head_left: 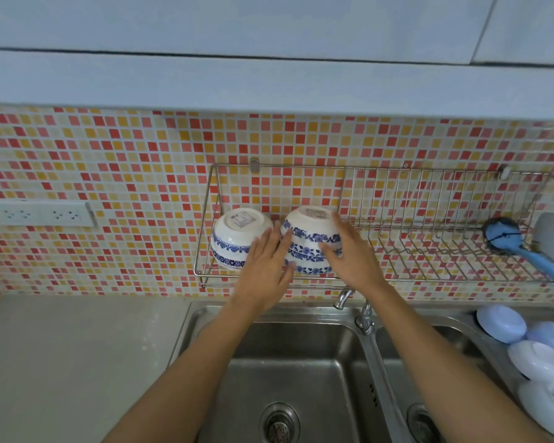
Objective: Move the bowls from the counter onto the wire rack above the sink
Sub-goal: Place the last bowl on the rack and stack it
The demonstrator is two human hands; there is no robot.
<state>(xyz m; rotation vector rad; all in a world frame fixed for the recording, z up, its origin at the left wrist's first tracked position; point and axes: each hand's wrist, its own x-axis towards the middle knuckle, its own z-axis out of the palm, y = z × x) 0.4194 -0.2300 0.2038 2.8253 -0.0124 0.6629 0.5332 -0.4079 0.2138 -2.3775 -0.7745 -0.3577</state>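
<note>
— Forearms come up over the sink (288, 362) first, then the hands. What is each hand doing?

— Both are at the stack (311, 243) of upturned bowls on the rack (429, 251). The right hand (352, 260) has its fingers spread over the stack's right flank, thumb pointing up toward the foot ring, palm pressed to the glaze. The left hand (266, 266) lies flat and loose, fingertips just touching the stack's left edge, not curled round anything.

— So is the stack gripped?

— Steadied more than gripped, it seems. Whether the right hand bears any weight cannot be told.

— And the other bowls (234, 243)?

— Upside down too, just beyond the left hand's little-finger side, leaning against the rack's end wires. It looks like two nested.

— How would these handle?

— Glazed ceramic, by the look: stiff, slick and apt to chip against wire or each other. A nested stack is probably fairly heavy and can slide apart if tilted.

— Best hold, then?

— Likely two palms on opposite flanks, low near the rims, pressing inward. The domed top offers the fingers nothing but the small foot ring.

— Anything left on the counter?

— No bowls show there. The pale round things (506, 324) right of the sink are unclear.
</note>
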